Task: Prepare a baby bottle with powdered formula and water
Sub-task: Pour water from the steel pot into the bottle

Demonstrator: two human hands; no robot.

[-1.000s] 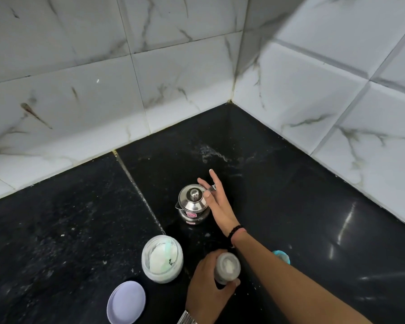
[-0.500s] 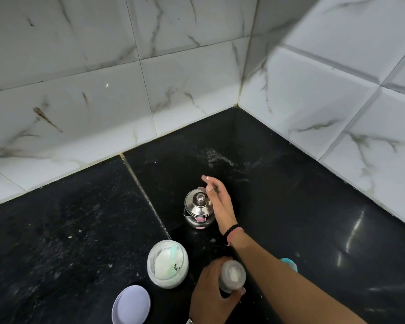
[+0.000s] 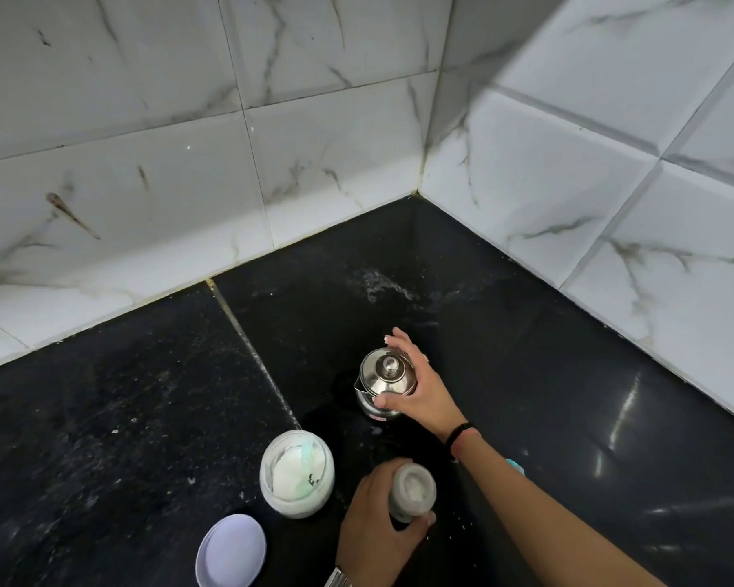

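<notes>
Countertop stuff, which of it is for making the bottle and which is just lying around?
For the job:
bottle, powder inside, held by left hand
steel kettle, gripped by right hand
open formula jar with scoop
jar lid, set aside

Lying about:
teal item, mostly hidden behind the right arm; cannot tell what it is

The right hand [image 3: 420, 391], which a second ago lay open beside the steel kettle [image 3: 384, 381], has now wrapped around it, thumb in front and fingers behind.
</notes>
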